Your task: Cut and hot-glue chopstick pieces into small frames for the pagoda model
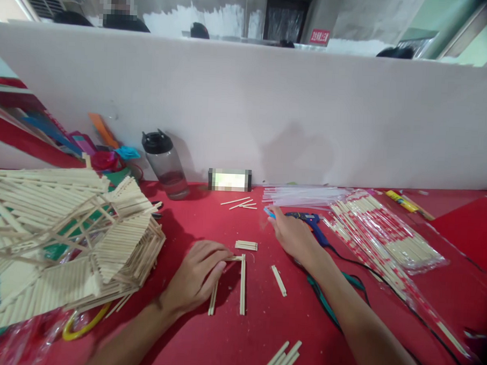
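Observation:
My left hand [199, 272] has its fingers closed on a short wooden stick piece [235, 258] at the top of a small open frame. A longer paired stick [242, 287] forms the frame's right side, and another pair [213, 299] shows below my fingers. Past the frame, my right hand [292, 233] is closed with a light-blue tip [269, 212] at its fingers. Just behind it is a blue glue gun [312, 220]; whether the tip belongs to it is unclear. A short row of sticks [246, 245] and a stick pair [278, 281] lie between the hands.
A large stick-built model [123, 242] fills the left side. A water bottle [165, 165] stands by the white partition [230, 106]. Clear glue sticks [303, 196] and bagged sticks [394, 232] lie right, with a black cord [388, 283]. Loose sticks [282, 362] lie in front.

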`<state>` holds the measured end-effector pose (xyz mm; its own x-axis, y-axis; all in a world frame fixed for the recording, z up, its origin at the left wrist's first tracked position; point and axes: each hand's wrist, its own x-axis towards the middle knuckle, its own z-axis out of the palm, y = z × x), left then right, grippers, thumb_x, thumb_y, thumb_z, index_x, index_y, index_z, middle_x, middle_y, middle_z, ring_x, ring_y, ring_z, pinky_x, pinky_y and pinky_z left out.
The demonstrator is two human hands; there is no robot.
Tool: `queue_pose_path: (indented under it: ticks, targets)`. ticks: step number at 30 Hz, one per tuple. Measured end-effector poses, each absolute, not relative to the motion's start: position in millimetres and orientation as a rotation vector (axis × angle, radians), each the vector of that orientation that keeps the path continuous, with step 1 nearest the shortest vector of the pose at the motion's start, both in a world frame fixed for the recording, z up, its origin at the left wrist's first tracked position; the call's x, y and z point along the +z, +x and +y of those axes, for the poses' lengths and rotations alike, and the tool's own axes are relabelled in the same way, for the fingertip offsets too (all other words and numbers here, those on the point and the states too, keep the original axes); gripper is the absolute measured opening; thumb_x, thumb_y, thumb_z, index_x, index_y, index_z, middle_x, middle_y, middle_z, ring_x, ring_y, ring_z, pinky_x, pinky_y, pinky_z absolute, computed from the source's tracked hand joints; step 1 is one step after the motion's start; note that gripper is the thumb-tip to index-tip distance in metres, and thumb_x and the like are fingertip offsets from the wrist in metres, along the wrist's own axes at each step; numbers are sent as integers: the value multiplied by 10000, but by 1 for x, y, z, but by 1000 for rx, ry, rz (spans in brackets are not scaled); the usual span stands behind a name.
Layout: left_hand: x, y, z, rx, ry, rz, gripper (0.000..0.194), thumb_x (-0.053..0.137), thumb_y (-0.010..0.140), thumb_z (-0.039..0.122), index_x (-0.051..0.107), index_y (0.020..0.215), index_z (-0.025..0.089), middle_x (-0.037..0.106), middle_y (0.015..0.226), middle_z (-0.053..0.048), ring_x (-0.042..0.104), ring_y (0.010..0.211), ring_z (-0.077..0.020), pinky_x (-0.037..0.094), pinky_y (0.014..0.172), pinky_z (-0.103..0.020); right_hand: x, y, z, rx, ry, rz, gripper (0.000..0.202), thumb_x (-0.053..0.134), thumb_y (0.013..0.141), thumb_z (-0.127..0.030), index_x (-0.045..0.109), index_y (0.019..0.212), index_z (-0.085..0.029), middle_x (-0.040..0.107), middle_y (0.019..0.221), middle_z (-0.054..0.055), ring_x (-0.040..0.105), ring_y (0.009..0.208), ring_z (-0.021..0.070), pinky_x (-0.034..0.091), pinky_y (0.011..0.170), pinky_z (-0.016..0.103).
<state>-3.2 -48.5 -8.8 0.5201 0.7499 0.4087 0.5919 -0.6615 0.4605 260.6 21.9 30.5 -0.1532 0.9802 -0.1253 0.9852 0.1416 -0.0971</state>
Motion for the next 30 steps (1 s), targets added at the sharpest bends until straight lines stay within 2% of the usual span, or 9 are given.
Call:
queue_pose_path:
  ticks: [2, 4, 7, 10, 14, 22, 28, 30]
  targets:
    - [-8, 1, -52, 754, 2582, 1089, 313, 450, 983, 220, 614, 1249, 220, 654, 1174, -88, 582, 1069, -212, 441, 966, -378, 32, 263, 21, -282, 2008, 2373, 299, 260, 1052, -276, 472, 1224, -155, 718, 998, 153, 700, 921, 266, 386, 711, 289]
    - [-7, 5, -54, 664, 2653, 1036, 359, 478, 973, 251, 581, 1316, 234, 633, 1241, -94, 572, 1112, -229, 443, 988, -398, 31, 264, 20, -278, 2033, 2369, 275, 264, 1053, -269, 501, 1129, -150, 710, 1013, 151, 690, 933, 253, 364, 703, 283]
    - [-6, 8, -56, 581, 2710, 993, 394, 491, 968, 280, 554, 1355, 239, 601, 1320, -100, 553, 1167, -250, 431, 1034, -434, 28, 264, 19, -217, 2016, 2424, 292, 261, 1065, -334, 495, 1098, -162, 697, 1074, 145, 677, 959, 233, 350, 696, 271]
    - [-6, 8, -56, 538, 2734, 990, 397, 491, 970, 301, 551, 1356, 233, 598, 1337, -101, 557, 1170, -262, 442, 1030, -452, 24, 266, 19, -161, 1961, 2425, 292, 262, 1066, -343, 501, 1056, -175, 707, 1035, 122, 692, 914, 226, 339, 653, 266]
    - [-7, 6, -54, 550, 2753, 964, 388, 496, 967, 320, 569, 1336, 229, 630, 1300, -100, 583, 1147, -262, 469, 1008, -449, 21, 267, 20, -107, 1955, 2397, 279, 268, 1062, -344, 495, 1081, -183, 729, 914, 90, 718, 787, 229, 324, 592, 265]
    - [-9, 6, -51, 576, 2725, 975, 385, 482, 970, 332, 582, 1328, 228, 659, 1254, -103, 606, 1128, -254, 495, 991, -417, 24, 274, 16, 10, 1931, 2359, 354, 252, 1063, -405, 518, 1183, -204, 736, 787, 81, 729, 722, 232, 319, 561, 252]
    - [-10, 7, -50, 552, 2740, 945, 388, 474, 975, 339, 581, 1330, 223, 647, 1285, -104, 596, 1138, -260, 485, 1010, -438, 21, 278, 18, 45, 1954, 2352, 354, 267, 1057, -442, 536, 1162, -238, 732, 770, 60, 718, 692, 234, 288, 545, 257]
    - [-9, 8, -50, 568, 2735, 944, 385, 464, 980, 341, 586, 1326, 223, 652, 1273, -107, 597, 1137, -252, 487, 1011, -425, 20, 277, 19, 8, 1951, 2398, 315, 283, 1061, -399, 537, 1116, -219, 733, 828, 67, 719, 742, 220, 290, 553, 263]
